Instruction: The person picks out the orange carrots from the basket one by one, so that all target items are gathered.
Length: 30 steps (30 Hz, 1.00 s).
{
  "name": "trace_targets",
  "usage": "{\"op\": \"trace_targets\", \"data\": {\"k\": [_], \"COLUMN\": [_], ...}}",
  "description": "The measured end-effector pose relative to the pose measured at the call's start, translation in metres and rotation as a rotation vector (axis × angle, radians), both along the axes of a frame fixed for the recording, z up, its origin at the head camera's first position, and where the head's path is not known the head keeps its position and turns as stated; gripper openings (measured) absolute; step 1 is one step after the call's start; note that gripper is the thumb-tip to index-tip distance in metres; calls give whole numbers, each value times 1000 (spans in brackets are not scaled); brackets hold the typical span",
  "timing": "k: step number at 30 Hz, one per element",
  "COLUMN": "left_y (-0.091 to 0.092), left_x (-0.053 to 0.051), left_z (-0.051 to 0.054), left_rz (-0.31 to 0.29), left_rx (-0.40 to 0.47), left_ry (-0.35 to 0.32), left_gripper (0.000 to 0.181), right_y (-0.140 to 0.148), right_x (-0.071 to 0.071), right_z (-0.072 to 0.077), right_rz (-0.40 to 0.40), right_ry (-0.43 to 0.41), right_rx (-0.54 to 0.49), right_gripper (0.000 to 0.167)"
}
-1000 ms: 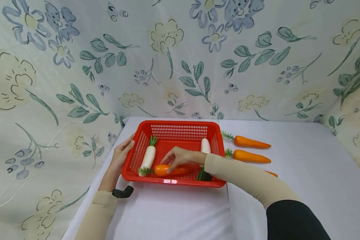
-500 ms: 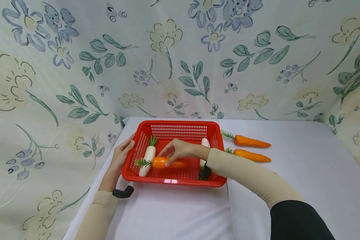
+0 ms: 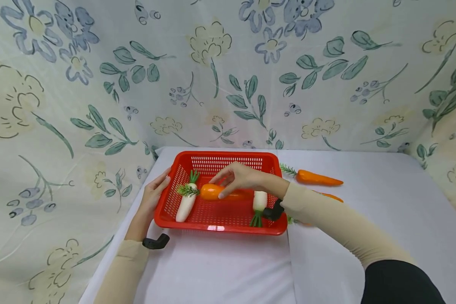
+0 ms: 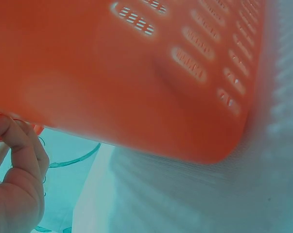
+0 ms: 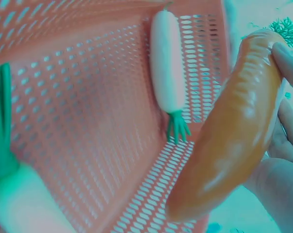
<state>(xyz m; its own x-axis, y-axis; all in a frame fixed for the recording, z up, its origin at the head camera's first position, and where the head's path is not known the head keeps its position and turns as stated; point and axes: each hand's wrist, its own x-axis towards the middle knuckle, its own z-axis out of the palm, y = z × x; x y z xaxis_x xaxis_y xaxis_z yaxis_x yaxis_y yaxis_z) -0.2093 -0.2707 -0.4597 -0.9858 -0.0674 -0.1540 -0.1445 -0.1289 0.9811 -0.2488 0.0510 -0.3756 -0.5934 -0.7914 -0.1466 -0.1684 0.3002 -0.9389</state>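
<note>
In the head view a red plastic basket stands on the white-covered table. My left hand grips its left rim, and the left wrist view shows those fingers curled at the basket's edge. Over the basket my right hand pinches an orange carrot by its thick end. The carrot's leafy top points left, above a white radish with green leaves. Another white radish lies at the basket's right side, partly behind the right wrist. In the right wrist view the carrot is clear of the basket floor.
Right of the basket a carrot lies on the table. A second carrot is mostly hidden by the right sleeve, and an orange bit with leaves shows below it. A flowered cloth hangs behind the table.
My right hand has lifted the carrot from the basket's front area, moving it away from me and slightly right. The left hand has stayed on the rim.
</note>
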Motion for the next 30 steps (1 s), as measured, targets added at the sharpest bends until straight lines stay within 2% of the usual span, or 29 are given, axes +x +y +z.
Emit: {"op": "trace_targets", "data": {"k": [2,7,13,18,21,26,30], "left_y": [-1,-2,-1,0,1,7,10], "left_x": [-2,0,0,0,3,9,13], "left_z": [-5,-9,-8,-6,-1,15,22], "left_rz": [5,9,4,5,2,-3,-5], "left_rx": [-5,-38,-67,-67,-56,-58,-67], "left_ry": [-2,-8,11,10,-8,-20,-22], "left_gripper": [53,56,56,54,52,51,51], "right_y": [10,40,75,104,121,148,166], "right_x": [1,5,7,12,17,22,28], "right_z": [5,18,30,33,31,25,21], "right_rz": [-11,-30,-57,-98,-123,-194,-232], "right_ry": [-5,-1,56,59,48,14,18], "right_rx": [-10,-36,-16,3,19,46,77], "right_gripper": [42,43,43,44,46,47,48]}}
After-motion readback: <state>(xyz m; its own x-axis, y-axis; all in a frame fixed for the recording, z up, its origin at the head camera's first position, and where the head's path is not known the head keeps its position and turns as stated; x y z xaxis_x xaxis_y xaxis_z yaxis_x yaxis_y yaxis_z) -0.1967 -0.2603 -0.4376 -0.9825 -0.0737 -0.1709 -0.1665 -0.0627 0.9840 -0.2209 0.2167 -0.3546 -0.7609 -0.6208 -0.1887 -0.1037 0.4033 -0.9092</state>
